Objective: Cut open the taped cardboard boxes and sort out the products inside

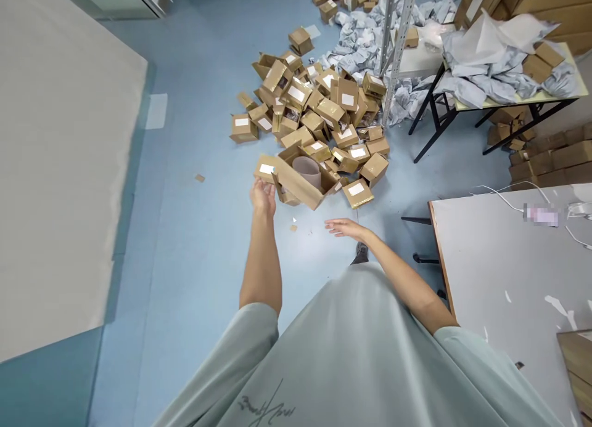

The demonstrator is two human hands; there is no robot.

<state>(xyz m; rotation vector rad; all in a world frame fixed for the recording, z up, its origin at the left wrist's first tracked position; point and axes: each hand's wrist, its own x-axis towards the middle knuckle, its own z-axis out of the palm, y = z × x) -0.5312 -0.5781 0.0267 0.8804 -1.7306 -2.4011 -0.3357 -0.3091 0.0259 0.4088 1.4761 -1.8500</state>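
A small brown box with a white label is at the fingertips of my left hand, whose fingers are bent up against its lower edge. Over the blue floor, my right hand is stretched out flat with nothing in it. Just beyond both hands is a larger open carton with a roll of tape or similar round thing inside. Behind it lies a heap of small brown boxes, many with white labels, some with flaps open.
A grey-white table with cables stands at the right. Behind it, a folding table bears grey plastic bags. A metal rack post rises beside more bags. A large pale surface fills the left.
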